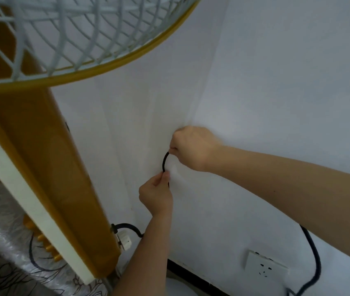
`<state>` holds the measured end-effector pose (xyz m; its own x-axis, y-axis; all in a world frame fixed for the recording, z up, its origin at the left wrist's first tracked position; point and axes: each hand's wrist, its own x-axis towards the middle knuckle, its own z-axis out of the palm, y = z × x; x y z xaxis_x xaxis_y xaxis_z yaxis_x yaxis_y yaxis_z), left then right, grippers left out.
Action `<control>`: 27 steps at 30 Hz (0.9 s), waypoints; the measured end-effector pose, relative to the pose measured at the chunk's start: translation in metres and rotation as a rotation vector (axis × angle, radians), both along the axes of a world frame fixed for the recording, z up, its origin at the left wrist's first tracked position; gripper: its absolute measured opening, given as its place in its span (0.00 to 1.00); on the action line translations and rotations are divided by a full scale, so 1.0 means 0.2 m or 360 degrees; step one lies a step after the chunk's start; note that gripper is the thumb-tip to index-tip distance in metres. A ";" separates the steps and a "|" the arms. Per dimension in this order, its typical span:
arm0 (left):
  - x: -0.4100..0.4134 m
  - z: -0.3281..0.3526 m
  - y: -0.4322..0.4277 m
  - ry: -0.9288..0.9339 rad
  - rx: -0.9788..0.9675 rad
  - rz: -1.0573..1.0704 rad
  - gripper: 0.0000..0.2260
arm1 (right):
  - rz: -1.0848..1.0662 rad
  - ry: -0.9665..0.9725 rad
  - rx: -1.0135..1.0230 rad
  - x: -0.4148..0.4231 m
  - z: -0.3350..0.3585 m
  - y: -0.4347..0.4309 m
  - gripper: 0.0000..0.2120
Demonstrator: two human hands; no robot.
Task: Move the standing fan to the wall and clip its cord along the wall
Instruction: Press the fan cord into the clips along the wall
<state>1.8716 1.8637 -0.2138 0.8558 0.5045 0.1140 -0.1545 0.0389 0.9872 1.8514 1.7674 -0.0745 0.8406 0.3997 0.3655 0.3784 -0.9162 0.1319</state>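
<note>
Your right hand (193,146), fisted against the white wall (276,82) at the centre of the frame, has its grip pinched on the upper end of a short black arc of cord (163,162); your left hand (157,195), just below it, pinches the lower end of the same arc between thumb and fingertips. Something small and pale sits between the two hands against the wall, too blurred to name

The cord is thin, black and round. It shows again at lower centre, curling out from the back of the fan's column beside a small white box (124,240), and once more at lower right, where it drops from behind your right forearm, loops and runs off the bottom edge near a white wall socket (265,265). Your forearms hide how these stretches join

The standing fan (52,167) fills the left of the frame, close to the wall: a white wire guard with a yellow rim at upper left, and a yellow and cream column slanting down to lower centre. Its base is cut off by the bottom edge, and the guard by the top and left edges
</note>
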 end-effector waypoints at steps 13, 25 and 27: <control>0.01 0.02 -0.02 0.0042 0.0037 0.0083 0.07 | 0.0013 -0.0200 -0.0260 -0.03 0.06 -0.02 0.13; 0.02 0.01 -0.02 0.0057 0.0101 0.0077 0.05 | -0.0017 -0.0282 -0.0185 -0.04 0.08 -0.03 0.12; 0.02 0.02 -0.02 0.0053 0.0113 0.0068 0.04 | -0.0082 -0.0269 -0.0128 -0.05 0.10 -0.02 0.13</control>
